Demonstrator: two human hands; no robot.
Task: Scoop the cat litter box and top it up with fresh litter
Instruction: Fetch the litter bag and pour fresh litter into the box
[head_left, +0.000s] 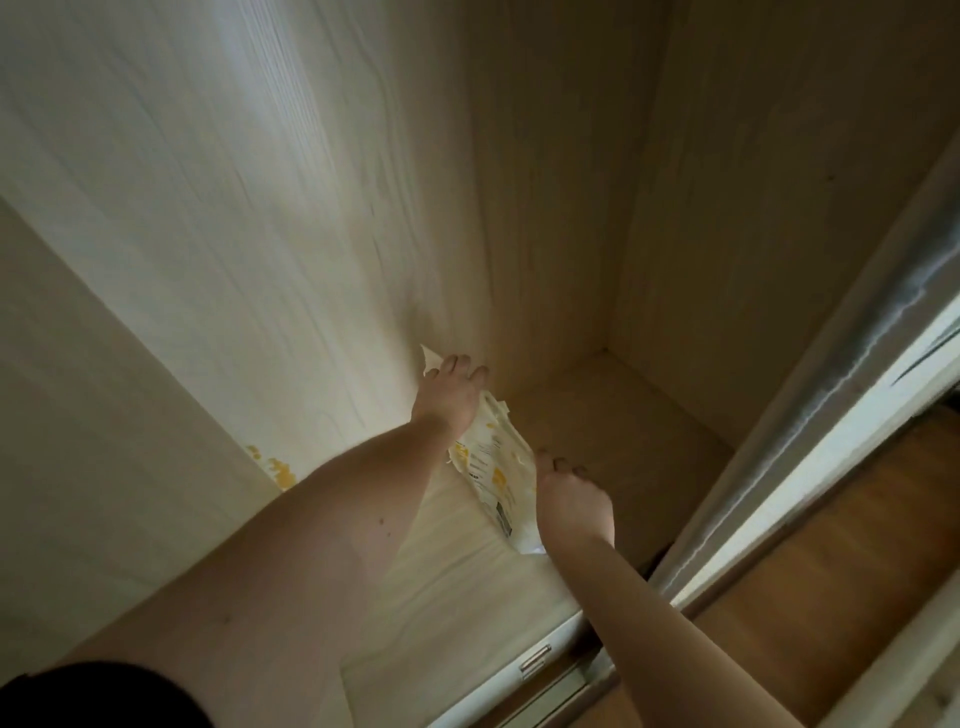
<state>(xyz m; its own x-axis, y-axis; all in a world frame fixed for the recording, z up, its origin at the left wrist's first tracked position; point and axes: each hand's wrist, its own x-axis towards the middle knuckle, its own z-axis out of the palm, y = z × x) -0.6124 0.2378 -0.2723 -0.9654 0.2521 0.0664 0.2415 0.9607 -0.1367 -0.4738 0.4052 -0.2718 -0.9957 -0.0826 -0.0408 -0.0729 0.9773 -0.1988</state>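
Head view: I see left hand (451, 392) gripping litter bag (493, 467) top, right hand (569, 501) fingers curled on lower edge; prob heavy, floppy, so support btm w/ right.

Both bare arms stretched forward and down. Left hand (451, 391) farther out, fingers curled downward in a grip; right hand (571, 501) nearer, fingers bent over, knuckles up.

Pale wood-grain closet walls (260, 182) rise beyond the fingers, a sliding-door frame (810, 431) and brown wooden floor (810, 561) lying to their right.
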